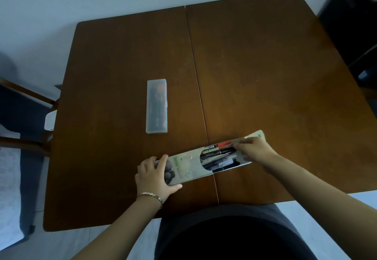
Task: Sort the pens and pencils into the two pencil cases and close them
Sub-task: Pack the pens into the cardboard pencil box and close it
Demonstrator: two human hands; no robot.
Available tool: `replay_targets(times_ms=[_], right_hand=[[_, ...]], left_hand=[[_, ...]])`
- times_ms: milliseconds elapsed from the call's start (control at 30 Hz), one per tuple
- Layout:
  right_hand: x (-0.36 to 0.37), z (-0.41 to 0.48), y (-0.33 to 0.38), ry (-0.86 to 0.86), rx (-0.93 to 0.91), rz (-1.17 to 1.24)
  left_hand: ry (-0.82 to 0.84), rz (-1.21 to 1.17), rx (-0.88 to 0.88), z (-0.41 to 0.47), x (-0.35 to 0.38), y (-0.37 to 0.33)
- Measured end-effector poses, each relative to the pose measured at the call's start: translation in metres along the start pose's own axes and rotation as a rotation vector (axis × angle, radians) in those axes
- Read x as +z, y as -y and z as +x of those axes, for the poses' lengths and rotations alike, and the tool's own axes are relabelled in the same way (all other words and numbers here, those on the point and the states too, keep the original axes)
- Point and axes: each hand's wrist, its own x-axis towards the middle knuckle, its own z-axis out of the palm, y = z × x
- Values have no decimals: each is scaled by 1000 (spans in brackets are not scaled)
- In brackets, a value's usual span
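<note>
A beige printed pencil case [189, 165] lies across the near edge of the wooden table [255, 71], its flap [256, 135] open at the right end. Several pens [219, 155] show inside the opening, dark ones and one with a red part. My left hand [154, 175] grips the case's left end. My right hand [255, 150] rests on the open right end, fingertips touching the pens and the case's edge. A clear plastic pencil case [156, 105] lies closed further back to the left, with dark and orange pencils inside.
A seam runs down the middle of the table. A chair with a dark cushion [22, 104] stands at the left edge. Dark furniture [355, 25] stands at the far right. A small white object [50, 119] sits by the table's left edge.
</note>
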Motion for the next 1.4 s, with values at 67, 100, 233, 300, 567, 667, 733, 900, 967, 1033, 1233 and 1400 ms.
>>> replay_targets(times_ms=[67,100,233,300,567,667,733,900,967,1033,1233,1400], right_hand=[[1,1,-2,2,64,-108],[3,2,-1,22,90,-155],[10,2,5,118,107,-202],[8,-5,6,58,56,-141],[-9,-11,-17,-385,-133,-509],[5,2,-25,-173,-88,-179],[14,2,-27,-217,-152,-168],[40,-7,-21,-111,-192,-224],[57,-10,-19,-70,-191,-298],[60,-15,-16,-88,-196,-295],[22,-15,-11,183,-351,-230],[8,6,-1,269,-475,-382]], left_hand=[[-5,7,-2,0,0,0],[-6,9,-2,0,0,0],[5,2,2,2,-1,-1],[12,1,-2,2,-1,0],[13,-43,-26,-2,-2,-1],[19,-36,-30,-1,-3,-6],[17,-31,-31,1,-4,-8],[28,-64,89,4,-5,-31],[26,-54,124,5,-4,-47],[29,-61,117,7,-3,-53],[56,18,192,9,0,-39],[73,-19,190,9,0,-40]])
